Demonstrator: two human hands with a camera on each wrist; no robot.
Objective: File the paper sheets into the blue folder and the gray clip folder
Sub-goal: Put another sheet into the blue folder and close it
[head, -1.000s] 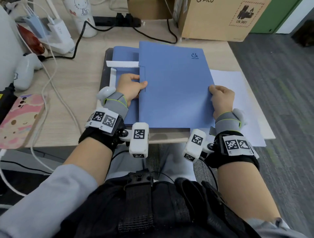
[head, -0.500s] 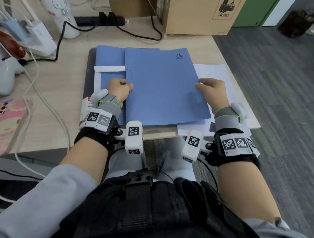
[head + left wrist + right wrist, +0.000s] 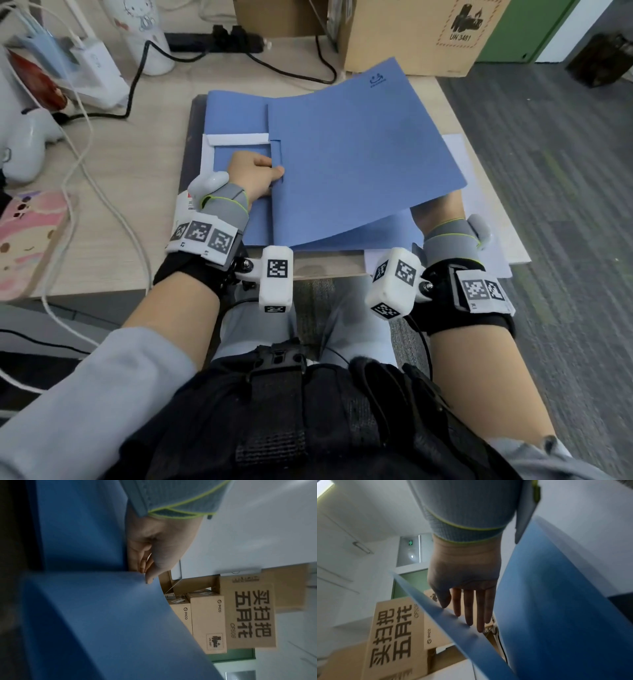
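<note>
The blue folder [image 3: 359, 154] lies on the gray clip folder [image 3: 193, 144] at the desk's front. Its front cover [image 3: 547, 601] is raised on the right side. My right hand [image 3: 435, 210] is under that cover, fingers [image 3: 469, 612] straight against its underside, only the wrist showing from the head. My left hand [image 3: 253, 171] sits at the spine, thumb and fingers [image 3: 145, 573] pinching the cover's fold edge. A white sheet [image 3: 236, 138] shows at the folder's left. More white sheets [image 3: 462, 150] lie under its right side.
A cardboard box [image 3: 411, 37] stands behind the folder, with a power strip [image 3: 219, 34], a black cable [image 3: 137, 85] and a white cup [image 3: 144, 37] beside it. A pink phone [image 3: 27, 240] and white cords [image 3: 85, 164] lie at left. The desk edge [image 3: 513, 253] drops to carpet.
The right hand has slid from the cover's right edge to beneath it and raised that side of the cover. The left hand stays at the spine.
</note>
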